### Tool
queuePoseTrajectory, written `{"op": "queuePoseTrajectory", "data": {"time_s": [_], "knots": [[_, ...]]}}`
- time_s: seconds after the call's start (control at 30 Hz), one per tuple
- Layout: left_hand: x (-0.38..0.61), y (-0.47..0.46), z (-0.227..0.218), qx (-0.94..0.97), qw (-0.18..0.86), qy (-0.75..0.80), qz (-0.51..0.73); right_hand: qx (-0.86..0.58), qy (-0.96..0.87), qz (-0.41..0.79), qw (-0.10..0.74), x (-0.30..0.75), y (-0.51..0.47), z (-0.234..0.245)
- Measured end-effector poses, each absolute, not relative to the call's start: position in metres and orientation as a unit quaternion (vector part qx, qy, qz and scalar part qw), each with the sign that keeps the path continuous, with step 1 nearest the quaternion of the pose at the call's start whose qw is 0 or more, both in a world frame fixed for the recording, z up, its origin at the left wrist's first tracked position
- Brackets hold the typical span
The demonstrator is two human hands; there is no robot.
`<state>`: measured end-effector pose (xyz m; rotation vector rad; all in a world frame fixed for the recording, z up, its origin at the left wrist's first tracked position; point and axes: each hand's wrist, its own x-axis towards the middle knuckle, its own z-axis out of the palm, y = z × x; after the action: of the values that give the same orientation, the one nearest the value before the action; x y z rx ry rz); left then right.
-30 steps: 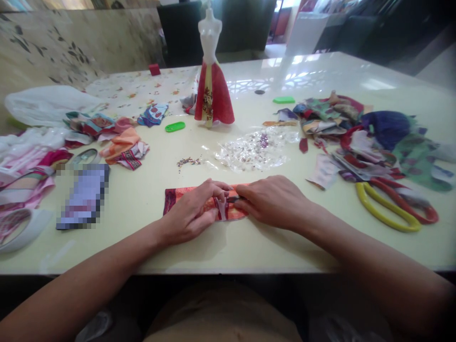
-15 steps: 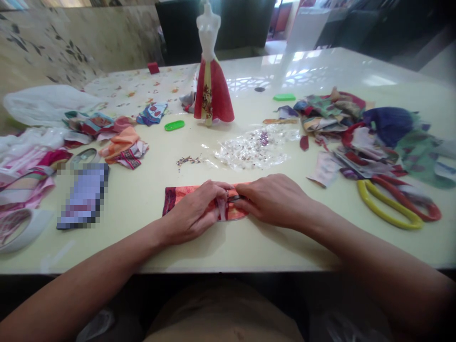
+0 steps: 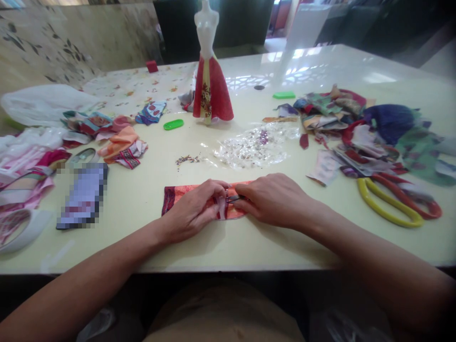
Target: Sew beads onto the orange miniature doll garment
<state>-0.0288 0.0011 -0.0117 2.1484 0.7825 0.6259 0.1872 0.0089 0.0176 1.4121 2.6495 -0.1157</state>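
An orange patterned fabric piece (image 3: pixel 182 191) with a dark maroon border lies flat near the table's front, under both hands. My left hand (image 3: pixel 199 209) is closed on it, fingers pinching a folded pale and maroon strip (image 3: pixel 221 205) at the middle. From the right, my right hand (image 3: pixel 274 202) grips a small metal tool with two thin tips, seemingly tweezers (image 3: pixel 233 198). The tips point left at the fabric beside my left fingertips; what lies between them is too small to make out.
A white mannequin (image 3: pixel 206 33) in a red skirt stands behind. Beyond my hands lie scattered beads (image 3: pixel 188 160) and a clear plastic sheet (image 3: pixel 249 149). Fabric scraps (image 3: pixel 331 116) and yellow-handled scissors (image 3: pixel 388 206) are right; a pixelated phone-like object (image 3: pixel 81 197) and tape roll (image 3: pixel 24 230) left.
The two tips of the metal tool show more plainly and look slightly farther apart beside my left fingertips. Both hands stay in nearly the same place; the view has shifted a little.
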Motion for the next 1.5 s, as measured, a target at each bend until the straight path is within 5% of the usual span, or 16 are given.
{"op": "queuePoseTrajectory", "data": {"time_s": [0.7, 1.23, 1.5], "knots": [[-0.023, 0.001, -0.012, 0.947, 0.151, 0.238, 0.157, 0.466, 0.882, -0.019, 0.072, 0.194, 0.008, 0.023], [-0.031, 0.007, -0.018, 0.751, 0.464, 0.348, 0.315, 0.439, 0.890, -0.075, 0.096, 0.200, 0.003, 0.031], [-0.035, 0.009, -0.017, 0.789, 0.396, 0.381, 0.274, 0.434, 0.892, -0.089, 0.087, 0.204, 0.002, 0.035]]}}
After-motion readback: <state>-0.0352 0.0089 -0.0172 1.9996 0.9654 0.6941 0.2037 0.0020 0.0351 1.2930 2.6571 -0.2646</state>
